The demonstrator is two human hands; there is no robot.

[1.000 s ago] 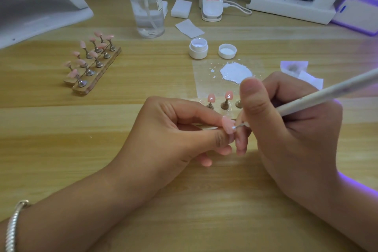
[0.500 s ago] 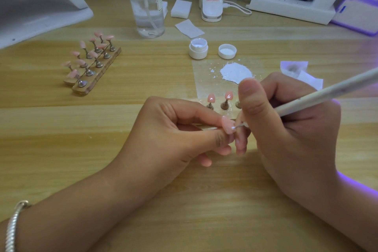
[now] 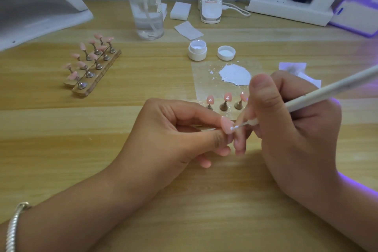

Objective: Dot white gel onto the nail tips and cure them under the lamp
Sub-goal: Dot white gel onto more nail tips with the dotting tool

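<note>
Wood, gloss and a little metal

The pale wood-grain worktop (image 3: 143,186) has a smooth, low sheen. The pink nail tip (image 3: 226,125) is glossy plastic, like those on dull-metal stands (image 3: 89,74) set in a rough-edged wooden holder (image 3: 93,88). The dotting tool (image 3: 327,90) has a matt white shaft and a thin metal end. White gel (image 3: 235,74) lies wet and shiny on clear film (image 3: 204,86).

At far left, lamp (image 3: 41,6); jar (image 3: 197,53) left of lid (image 3: 226,53); gel puddle (image 3: 235,74) before them.

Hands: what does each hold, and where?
The left hand pinches a pink nail tip at its base, thumb and forefinger; the right hand grips the white dotting tool low on its shaft.
</note>
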